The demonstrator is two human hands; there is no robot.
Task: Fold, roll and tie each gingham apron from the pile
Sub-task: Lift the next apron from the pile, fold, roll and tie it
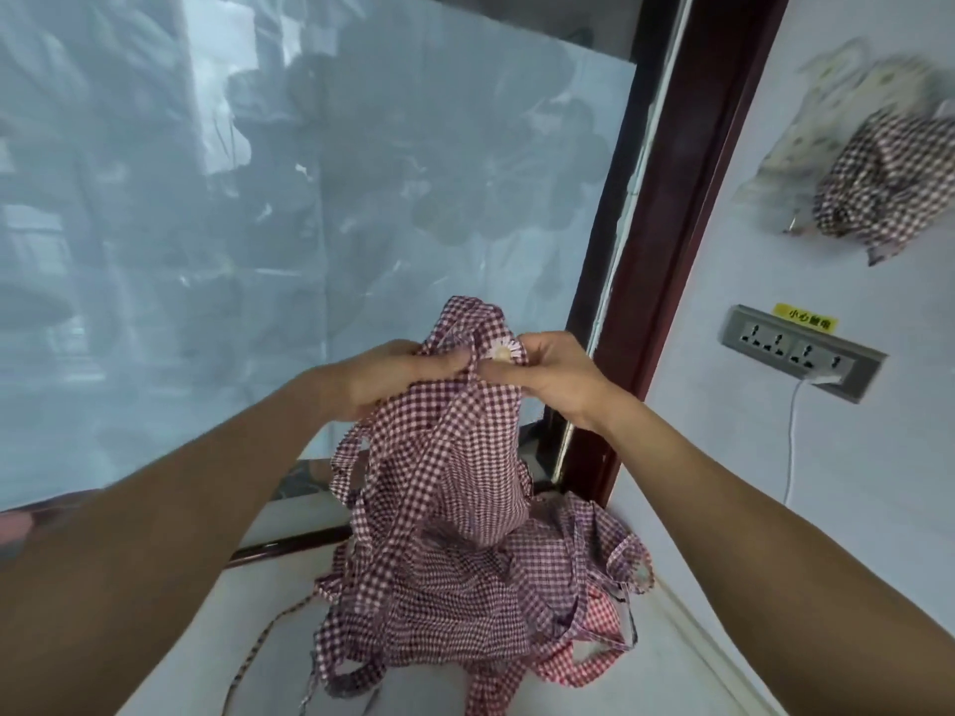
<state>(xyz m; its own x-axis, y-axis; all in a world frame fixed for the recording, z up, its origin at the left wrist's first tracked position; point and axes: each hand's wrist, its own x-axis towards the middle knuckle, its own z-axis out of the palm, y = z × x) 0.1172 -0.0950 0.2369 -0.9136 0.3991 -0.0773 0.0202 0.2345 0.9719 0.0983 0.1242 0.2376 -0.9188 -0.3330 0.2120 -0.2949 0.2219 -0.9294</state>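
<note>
A white table (217, 638) by a window (258, 198) bears the pile (465, 612) below both hands. Left hand (393, 377) and right hand (548, 377) pinch an apron (465, 447), lifted.

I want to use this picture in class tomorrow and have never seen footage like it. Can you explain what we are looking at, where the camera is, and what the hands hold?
There is no machine: a person wears one camera on the head, looking down at both arms. The left hand and right hand together lift a gingham apron by its top, beside a small flower decoration. Below it a pile of aprons lies on a white surface. On the wall are a power socket and another hanging gingham cloth.
</note>
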